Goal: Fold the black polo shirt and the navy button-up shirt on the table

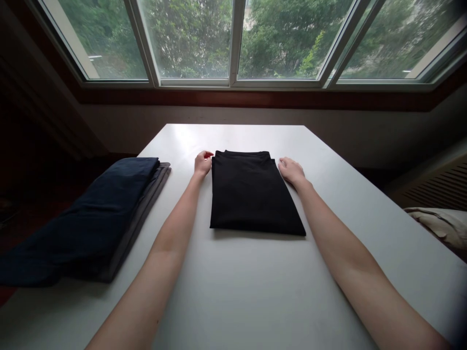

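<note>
Folded into a flat block, a black garment [251, 194] lies on the white table [255, 291], with a waistband-like edge at its far end. My left hand [203, 163] is beside its far left corner, fingers loosely bent and a small gap showing between them; whether the fingertips touch the cloth is hard to see. Close to the far right corner, my right hand [291, 170] rests low over the table with its fingers loosely extended towards the cloth. Neither hand visibly grips the garment.
At the left, folded dark blue trousers [98, 209] lie on top of a grey garment [142, 218], partly over the table's left edge. Past the table's far edge is a wall with a window [233, 82]. Pale fabric [441, 223] sits off the right edge.
</note>
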`<state>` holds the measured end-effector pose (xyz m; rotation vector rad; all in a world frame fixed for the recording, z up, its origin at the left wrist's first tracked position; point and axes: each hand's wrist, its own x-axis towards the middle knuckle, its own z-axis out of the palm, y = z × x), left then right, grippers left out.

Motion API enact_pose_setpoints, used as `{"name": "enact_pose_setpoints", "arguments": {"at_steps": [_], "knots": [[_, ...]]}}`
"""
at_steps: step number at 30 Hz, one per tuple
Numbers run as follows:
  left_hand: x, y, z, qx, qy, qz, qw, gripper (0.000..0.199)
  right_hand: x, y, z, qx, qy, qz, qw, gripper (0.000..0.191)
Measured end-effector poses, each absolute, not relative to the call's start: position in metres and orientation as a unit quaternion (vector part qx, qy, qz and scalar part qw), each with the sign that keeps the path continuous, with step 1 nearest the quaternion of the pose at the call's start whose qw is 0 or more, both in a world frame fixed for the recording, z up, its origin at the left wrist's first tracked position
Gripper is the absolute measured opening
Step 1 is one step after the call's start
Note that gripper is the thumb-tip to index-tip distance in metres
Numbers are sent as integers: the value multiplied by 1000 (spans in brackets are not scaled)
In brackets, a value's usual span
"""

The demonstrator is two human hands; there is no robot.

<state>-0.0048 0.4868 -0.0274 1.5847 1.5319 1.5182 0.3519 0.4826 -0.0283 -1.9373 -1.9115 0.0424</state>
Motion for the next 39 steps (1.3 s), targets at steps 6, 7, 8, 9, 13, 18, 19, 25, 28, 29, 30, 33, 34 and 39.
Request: {"name": "enact_pose_setpoints", "arguments": {"at_steps": [6, 7, 8, 9, 13, 18, 19, 25, 28, 29, 30, 33, 34, 39], "knots": [[-6, 488, -28, 566, 569, 552, 226, 26, 352, 484, -31, -696, -688, 5, 206, 39], [-6, 487, -28, 562, 570, 555, 225, 27, 352, 484, -32, -695, -688, 4, 206, 39], [-6, 487, -28, 558, 571, 558, 225, 28, 352, 485, -33, -695, -688, 2, 208, 38], [-6, 487, -27, 555, 571, 562, 224, 28, 352, 485, -33, -695, -688, -1, 210, 38], [-5, 484, -25, 547, 569, 574, 218, 28, 352, 486, -35, -694, -688, -11, 214, 35], [-4, 483, -23, 545, 572, 574, 215, 27, 351, 487, -36, -694, -688, -18, 211, 34], [-4, 483, -23, 545, 573, 573, 215, 28, 350, 487, -36, -695, -688, -18, 211, 34], [-3, 482, -22, 547, 577, 567, 215, 28, 349, 485, -35, -694, -687, -16, 215, 33], [-3, 482, -22, 546, 576, 568, 219, 27, 348, 484, -33, -695, -686, -12, 215, 33], [-3, 482, -22, 546, 575, 567, 221, 27, 348, 483, -33, -695, -686, -10, 215, 33], [-3, 482, -22, 545, 576, 567, 223, 27, 348, 483, -32, -696, -686, -9, 214, 34], [-3, 484, -23, 546, 574, 567, 228, 26, 347, 482, -32, -696, -685, -7, 213, 34], [-3, 484, -24, 546, 574, 567, 228, 26, 347, 482, -32, -696, -686, -7, 213, 34], [-3, 485, -24, 550, 572, 564, 229, 27, 347, 482, -31, -696, -685, -6, 213, 36]]}}
